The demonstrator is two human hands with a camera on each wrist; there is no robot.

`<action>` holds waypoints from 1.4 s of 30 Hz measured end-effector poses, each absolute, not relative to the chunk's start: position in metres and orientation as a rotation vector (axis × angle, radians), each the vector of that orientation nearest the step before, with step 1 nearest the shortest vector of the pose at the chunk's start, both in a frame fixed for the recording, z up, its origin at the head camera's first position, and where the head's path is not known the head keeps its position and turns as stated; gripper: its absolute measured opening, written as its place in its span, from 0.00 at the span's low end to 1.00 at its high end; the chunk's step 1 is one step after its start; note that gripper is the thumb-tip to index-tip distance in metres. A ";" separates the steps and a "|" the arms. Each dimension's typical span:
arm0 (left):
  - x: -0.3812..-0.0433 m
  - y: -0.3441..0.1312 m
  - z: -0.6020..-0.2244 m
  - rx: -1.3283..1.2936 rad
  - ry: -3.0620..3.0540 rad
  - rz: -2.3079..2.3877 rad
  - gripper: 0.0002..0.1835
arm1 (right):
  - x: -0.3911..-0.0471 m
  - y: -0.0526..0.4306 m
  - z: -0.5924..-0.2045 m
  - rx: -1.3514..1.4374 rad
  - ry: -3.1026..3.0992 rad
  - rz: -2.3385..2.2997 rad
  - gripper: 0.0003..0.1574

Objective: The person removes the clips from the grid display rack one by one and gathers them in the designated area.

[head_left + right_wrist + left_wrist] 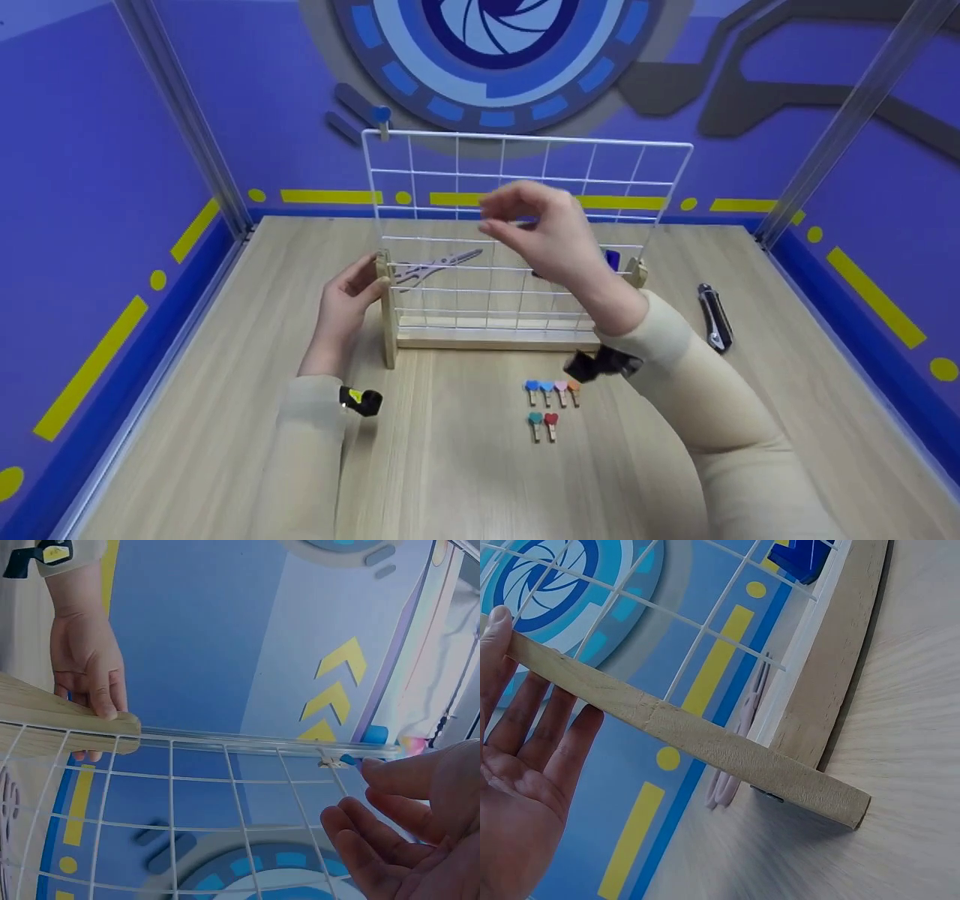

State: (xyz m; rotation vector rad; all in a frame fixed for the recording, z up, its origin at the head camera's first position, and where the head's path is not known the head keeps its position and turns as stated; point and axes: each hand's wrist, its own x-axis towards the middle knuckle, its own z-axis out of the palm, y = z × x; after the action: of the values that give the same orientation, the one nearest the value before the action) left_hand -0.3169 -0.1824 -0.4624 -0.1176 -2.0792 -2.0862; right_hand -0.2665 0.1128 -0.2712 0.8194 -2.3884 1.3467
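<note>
A white wire grid rack (525,139) stands on wooden feet. My left hand (345,300) grips its left wooden post (387,315) between thumb and fingers; the left wrist view shows the fingers (570,735) behind that post. My right hand (547,232) hovers before the middle of the grid, fingers loosely bent, thumb apart from them, holding nothing visible. A blue heart clothespin (382,118) is clipped on the top bar near the left corner. In the right wrist view this clothespin (331,763) appears close beside my right thumb (390,774).
Several small heart clothespins (547,394) lie in two rows on the table before the rack. Behind the grid lie scissors (442,266) and a dark blue object (613,260). A black utility knife (715,319) lies to the right. Blue walls enclose the table.
</note>
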 end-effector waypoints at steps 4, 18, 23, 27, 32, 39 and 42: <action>-0.317 -0.182 -0.463 -0.122 -2.073 -2.081 0.30 | -0.279 0.095 -0.251 0.836 -2.347 1.360 0.13; -0.318 -0.184 -0.463 -0.147 -2.109 -2.046 0.29 | -0.314 0.039 -0.212 0.840 -2.280 1.353 0.16; -0.318 -0.185 -0.463 -0.147 -2.148 -2.035 0.30 | -0.324 0.025 -0.208 0.825 -2.313 1.342 0.17; -0.318 -0.186 -0.463 -0.149 -2.148 -2.034 0.31 | -0.329 0.016 -0.202 0.792 -2.413 1.338 0.18; -0.317 -0.186 -0.462 -0.137 -2.162 -2.039 0.32 | -0.330 0.007 -0.197 0.723 -2.507 1.334 0.17; -0.317 -0.186 -0.463 -0.123 -2.174 -2.028 0.33 | -0.329 0.002 -0.199 0.644 -2.489 1.365 0.12; -0.317 -0.186 -0.463 -0.141 -2.152 -2.020 0.31 | -0.330 0.002 -0.202 0.668 -2.442 1.357 0.11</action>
State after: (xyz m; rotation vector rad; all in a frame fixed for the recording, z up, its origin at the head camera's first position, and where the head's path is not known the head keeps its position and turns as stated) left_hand -0.3172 -0.1860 -0.4626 -0.1412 -2.1521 -2.0200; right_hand -0.3297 0.0018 -0.2016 0.6683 -2.4425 1.3568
